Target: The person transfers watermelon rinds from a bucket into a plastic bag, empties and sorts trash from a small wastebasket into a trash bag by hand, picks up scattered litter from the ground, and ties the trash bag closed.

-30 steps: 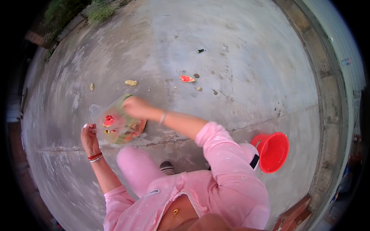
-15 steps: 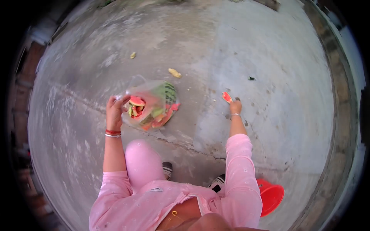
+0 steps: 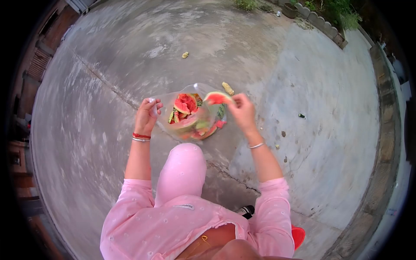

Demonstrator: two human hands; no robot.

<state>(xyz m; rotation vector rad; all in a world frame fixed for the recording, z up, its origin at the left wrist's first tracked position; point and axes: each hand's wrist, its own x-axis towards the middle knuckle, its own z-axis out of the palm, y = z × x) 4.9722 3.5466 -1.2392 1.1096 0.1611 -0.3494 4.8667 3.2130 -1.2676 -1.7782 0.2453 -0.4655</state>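
watermelon slice [image 3: 217, 98] has come to the plastic bag [image 3: 166, 104], pinched in the right hand [image 3: 243, 113]; left hand [image 3: 146, 116] clutches the bag's edge, best kept spread.

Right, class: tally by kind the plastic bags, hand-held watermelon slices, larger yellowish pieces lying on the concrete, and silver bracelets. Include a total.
Clear plastic bag: 1
Watermelon slice in the right hand: 1
Larger yellowish pieces, possibly corn cobs: 2
Silver bracelets: 2
Total: 6

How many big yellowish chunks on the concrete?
2: a far chunk beyond the plastic bag, and a nearer chunk just past the watermelon slice in the right hand. Any under the bag would be hidden.
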